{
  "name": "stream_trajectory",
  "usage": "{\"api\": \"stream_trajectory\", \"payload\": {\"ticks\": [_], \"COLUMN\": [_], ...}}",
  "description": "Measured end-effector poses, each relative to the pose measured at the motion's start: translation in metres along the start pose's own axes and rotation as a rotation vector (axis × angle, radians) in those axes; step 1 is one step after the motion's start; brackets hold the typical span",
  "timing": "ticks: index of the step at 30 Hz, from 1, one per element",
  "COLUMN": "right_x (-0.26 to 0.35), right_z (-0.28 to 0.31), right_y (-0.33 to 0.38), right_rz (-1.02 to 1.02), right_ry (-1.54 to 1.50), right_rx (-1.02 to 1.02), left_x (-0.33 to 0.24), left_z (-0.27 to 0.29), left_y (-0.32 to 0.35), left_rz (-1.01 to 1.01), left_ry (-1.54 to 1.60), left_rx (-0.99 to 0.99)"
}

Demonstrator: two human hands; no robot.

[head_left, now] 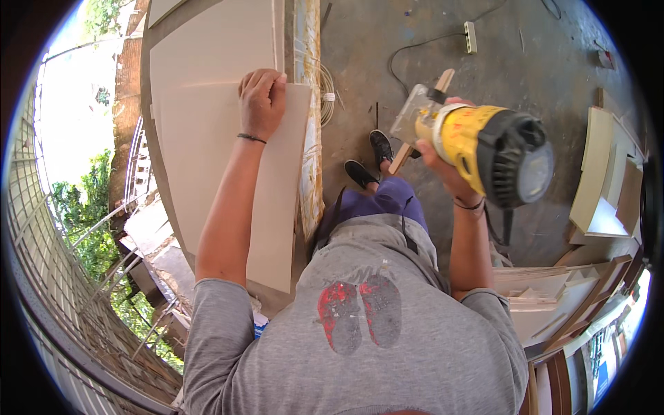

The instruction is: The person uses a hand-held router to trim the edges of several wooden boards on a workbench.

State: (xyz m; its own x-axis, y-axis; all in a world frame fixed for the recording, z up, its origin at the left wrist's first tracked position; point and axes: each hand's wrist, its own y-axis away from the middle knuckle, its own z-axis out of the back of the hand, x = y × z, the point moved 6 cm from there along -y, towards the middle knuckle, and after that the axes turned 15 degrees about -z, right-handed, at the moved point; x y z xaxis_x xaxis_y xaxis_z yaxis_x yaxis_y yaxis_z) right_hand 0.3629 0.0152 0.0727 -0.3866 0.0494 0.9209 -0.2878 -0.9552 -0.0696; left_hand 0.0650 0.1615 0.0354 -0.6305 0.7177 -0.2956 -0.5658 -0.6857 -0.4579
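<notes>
My right hand (446, 169) is wrapped around a yellow and black trim router (470, 135), raised above the floor on the right. The router has a clear base plate, with a wooden strip (400, 160) across it. Its black motor end is toward me on the right. On the left, my left hand (263, 104) is closed at the far edge of a white board (280, 194), fingers curled over that edge. The board lies on another pale panel (214, 45). My fingertips are partly hidden.
Coiled cable (327, 97) hangs beside the stained workbench edge (309, 138). A power strip (471, 38) with a dark cord lies on the concrete floor. Panels (598, 169) lean at the right, and stacked boards (539, 297) lie nearer me. A metal grille (34, 228) borders the far left.
</notes>
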Motion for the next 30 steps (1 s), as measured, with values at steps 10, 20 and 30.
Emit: {"api": "stream_trajectory", "payload": {"ticks": [10, 20, 30], "right_x": [0.014, 0.037, 0.079], "right_z": [-0.131, -0.157, -0.156], "right_y": [0.022, 0.029, 0.004], "right_rz": [-0.322, -0.178, 0.298], "right_ry": [-0.510, -0.162, 0.283], "right_rx": [0.315, 0.278, 0.244], "left_x": [0.017, 0.012, 0.008], "left_z": [0.006, 0.002, 0.005], "left_y": [0.007, 0.006, 0.005], "left_rz": [0.070, 0.121, 0.143], "left_ry": [0.076, 0.153, 0.206], "left_rx": [-0.026, -0.055, -0.087]}}
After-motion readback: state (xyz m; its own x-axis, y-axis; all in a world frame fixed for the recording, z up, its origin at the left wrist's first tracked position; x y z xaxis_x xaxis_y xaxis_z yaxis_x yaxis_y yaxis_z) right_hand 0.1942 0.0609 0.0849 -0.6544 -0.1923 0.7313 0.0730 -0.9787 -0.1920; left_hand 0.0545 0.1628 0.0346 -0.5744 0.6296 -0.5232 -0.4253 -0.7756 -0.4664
